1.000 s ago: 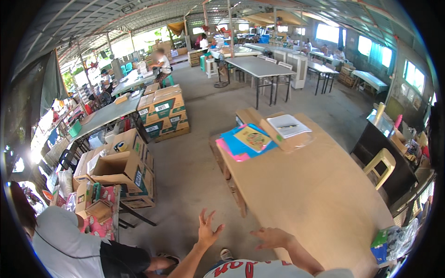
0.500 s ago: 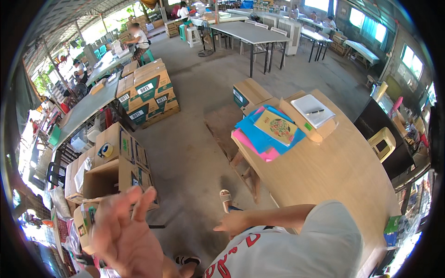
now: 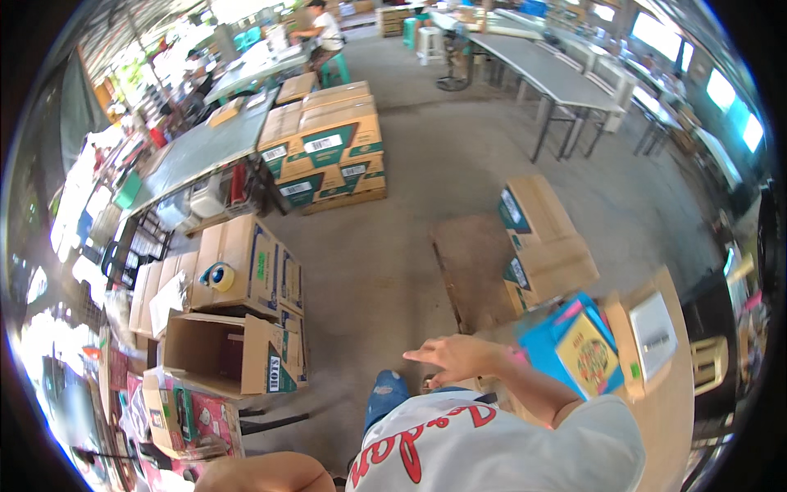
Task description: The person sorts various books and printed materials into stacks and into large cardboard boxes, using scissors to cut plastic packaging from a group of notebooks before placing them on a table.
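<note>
In front of my body, my right hand [image 3: 459, 357] hangs over the floor with its fingers loosely stretched to the left. It holds nothing and is open. Nearest to it on the right is a blue folder [image 3: 537, 348] with pink sheets and a yellow notebook [image 3: 589, 354] on top. Of my left arm only a bare piece [image 3: 262, 473] shows at the lower edge; that hand is out of the picture. An open, tilted cardboard box [image 3: 201, 348] stands left of me, with closed cartons behind it and a tape dispenser [image 3: 217, 276] on one.
A wooden desk [image 3: 668, 418] curves along my right, bearing a white pad [image 3: 654, 328]. Stacked cartons [image 3: 344, 123] sit on a pallet ahead. More cartons [image 3: 541, 234] stand by a brown floor board [image 3: 467, 279]. A grey table [image 3: 205, 148] runs left; a person [image 3: 328, 37] sits beyond.
My view has turned left and I have moved forward. The left hand, raised before, has dropped out of view. My right hand is still stretched out, past the desk's edge.
</note>
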A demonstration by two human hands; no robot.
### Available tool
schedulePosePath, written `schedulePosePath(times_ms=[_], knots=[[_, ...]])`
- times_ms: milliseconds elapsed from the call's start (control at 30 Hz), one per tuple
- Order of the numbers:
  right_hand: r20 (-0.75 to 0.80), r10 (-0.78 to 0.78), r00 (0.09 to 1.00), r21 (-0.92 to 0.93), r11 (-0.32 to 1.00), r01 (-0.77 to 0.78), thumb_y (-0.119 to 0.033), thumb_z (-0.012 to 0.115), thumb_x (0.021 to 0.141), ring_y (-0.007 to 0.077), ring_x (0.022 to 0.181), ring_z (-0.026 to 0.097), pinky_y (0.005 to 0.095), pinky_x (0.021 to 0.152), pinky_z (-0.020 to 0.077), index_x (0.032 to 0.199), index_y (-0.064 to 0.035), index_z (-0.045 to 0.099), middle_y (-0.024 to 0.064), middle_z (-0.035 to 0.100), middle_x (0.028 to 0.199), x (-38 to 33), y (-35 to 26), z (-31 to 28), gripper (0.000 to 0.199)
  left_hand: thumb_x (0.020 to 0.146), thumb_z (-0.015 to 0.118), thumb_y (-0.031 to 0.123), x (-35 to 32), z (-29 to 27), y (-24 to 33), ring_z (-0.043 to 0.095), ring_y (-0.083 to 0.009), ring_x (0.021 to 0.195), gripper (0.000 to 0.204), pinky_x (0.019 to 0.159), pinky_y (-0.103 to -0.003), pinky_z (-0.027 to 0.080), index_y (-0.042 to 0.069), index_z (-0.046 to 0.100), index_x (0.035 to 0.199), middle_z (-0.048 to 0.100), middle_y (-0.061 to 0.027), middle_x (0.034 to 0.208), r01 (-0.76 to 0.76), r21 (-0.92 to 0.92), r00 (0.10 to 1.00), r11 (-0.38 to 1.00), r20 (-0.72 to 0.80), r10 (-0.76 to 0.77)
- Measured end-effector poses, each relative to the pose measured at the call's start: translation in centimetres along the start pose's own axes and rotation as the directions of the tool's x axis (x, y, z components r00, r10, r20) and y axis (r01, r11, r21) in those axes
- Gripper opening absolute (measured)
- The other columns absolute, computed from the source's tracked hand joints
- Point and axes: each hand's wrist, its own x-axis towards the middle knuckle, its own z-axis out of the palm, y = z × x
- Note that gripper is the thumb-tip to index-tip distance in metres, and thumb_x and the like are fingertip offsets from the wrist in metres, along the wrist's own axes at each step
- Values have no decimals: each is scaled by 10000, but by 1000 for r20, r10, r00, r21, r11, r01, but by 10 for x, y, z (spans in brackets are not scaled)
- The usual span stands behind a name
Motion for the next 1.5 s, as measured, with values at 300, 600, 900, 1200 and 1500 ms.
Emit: schedulePosePath(times_ms=[300, 600, 900, 1200, 1500], knots=[[21, 125, 992, 416, 901, -122, -394, 708, 786, 363, 1049, 578, 432, 849, 493, 1397, -171, 435, 188, 587, 1175, 179, 120, -138, 706, 849, 651, 507, -115, -215, -151, 643, -279, 1042, 658, 918, -421, 474, 42, 544, 1302, 638, -226, 1136, 496, 37, 865, 867, -114, -490], [344, 151, 927, 164, 962, -218, -434, 707, 790, 376, 1135, 544, 425, 958, 445, 1379, -104, 450, 215, 582, 1209, 403, 252, -185, 722, 768, 698, 518, -254, -337, -383, 497, -337, 1234, 874, 996, -417, 426, 92, 346, 1445, 518, -210, 1318, 944, 67, -246, -323, -508, -825], [494, 8, 869, -213, 971, 112, -390, 721, 776, 351, 1107, 563, 429, 934, 460, 1337, -104, 496, 192, 588, 1175, 687, 289, -276, 669, 786, 713, 426, -357, -432, -405, 510, -373, 1206, 739, 983, -450, 441, 59, 440, 1366, 513, -211, 1312, 852, -316, -480, -418, -792, -378], [573, -633, 521, 178, 716, 674, -288, 744, 757, 355, 1099, 539, 438, 921, 465, 1193, -80, 546, 174, 574, 1129, 981, 182, -234, 522, 788, 738, 365, -356, -477, -432, 501, -382, 1201, 722, 979, -438, 446, 26, 411, 1335, 438, -235, 1339, 649, -724, -721, -234, -683, 114], [530, -368, 764, 224, 930, 292, -193, 756, 606, 373, 1211, 459, 441, 1015, 406, 1318, -46, 437, 236, 482, 1257, 1058, 59, -32, 793, 778, 725, 199, -442, -511, -417, 541, -309, 1120, 686, 916, -384, 472, -11, 393, 1340, 501, -218, 1261, 575, -574, -815, 583, -345, 465]])
